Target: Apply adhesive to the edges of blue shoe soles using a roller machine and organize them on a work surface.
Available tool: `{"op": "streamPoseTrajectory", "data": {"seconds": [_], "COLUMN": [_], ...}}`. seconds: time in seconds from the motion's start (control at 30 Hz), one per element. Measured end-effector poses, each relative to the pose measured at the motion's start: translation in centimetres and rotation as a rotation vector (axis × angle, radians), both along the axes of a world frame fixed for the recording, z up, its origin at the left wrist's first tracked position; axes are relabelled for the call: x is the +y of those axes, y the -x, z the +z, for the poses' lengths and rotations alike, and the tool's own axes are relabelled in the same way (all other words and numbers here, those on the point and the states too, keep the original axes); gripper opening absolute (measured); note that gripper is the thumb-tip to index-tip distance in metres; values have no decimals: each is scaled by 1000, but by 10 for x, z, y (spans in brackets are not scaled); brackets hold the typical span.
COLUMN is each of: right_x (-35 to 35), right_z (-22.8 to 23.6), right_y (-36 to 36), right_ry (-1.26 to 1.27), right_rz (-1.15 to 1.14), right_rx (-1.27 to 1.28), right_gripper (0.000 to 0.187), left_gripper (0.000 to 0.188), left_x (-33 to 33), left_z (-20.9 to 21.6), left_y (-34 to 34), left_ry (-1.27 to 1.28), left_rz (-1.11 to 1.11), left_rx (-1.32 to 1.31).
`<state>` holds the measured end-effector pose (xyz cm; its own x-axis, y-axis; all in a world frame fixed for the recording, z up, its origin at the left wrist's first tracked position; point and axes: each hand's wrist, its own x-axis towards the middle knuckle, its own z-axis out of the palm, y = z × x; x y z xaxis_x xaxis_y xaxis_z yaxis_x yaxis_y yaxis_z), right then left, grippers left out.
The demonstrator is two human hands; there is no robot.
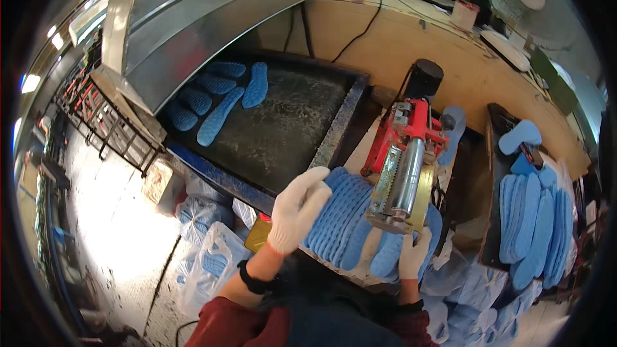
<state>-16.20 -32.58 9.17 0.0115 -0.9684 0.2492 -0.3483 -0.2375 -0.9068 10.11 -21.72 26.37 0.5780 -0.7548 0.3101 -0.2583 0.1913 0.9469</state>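
Note:
My left hand (pixel 299 209), in a white knit glove, is at the left end of a tightly packed row of blue insoles (pixel 340 215). Its fingers are stretched out, and the thumb stands apart. My right hand (pixel 414 256), gloved too, reaches up to the near end of a red machine (pixel 405 135) with a shiny metal roller (pixel 409 177). Its fingertips are partly hidden at the machine's edge, so whether they grip anything is unclear. Blue insoles lie on both sides of this hand, under the machine's near end.
Several blue insoles (pixel 220 115) lie on a dark flat bed (pixel 289 122) under a raised metal hood (pixel 212 13). More insoles (pixel 530 209) are stacked on a board at right. Filled plastic bags (pixel 209 263) stand on the floor below. A black cable (pixel 366 26) hangs behind the bed.

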Motion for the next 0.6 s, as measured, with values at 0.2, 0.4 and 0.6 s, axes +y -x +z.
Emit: {"op": "streamPoseTrajectory", "data": {"seconds": [0.2,0.4,0.6], "right_x": [1,2,2], "right_z": [1,4,3], "right_y": [0,0,0], "right_ry": [11,18,57], "right_rz": [-27,-43,-8], "right_rx": [96,147,91], "right_gripper": [42,44,43], "left_gripper": [21,15,16], "left_x": [84,46,52], "left_z": [141,138,128], "left_y": [12,53,52], "left_ry": [419,1119,1071], "left_rz": [-832,-693,-882], "left_rx": [-157,-160,-73]}}
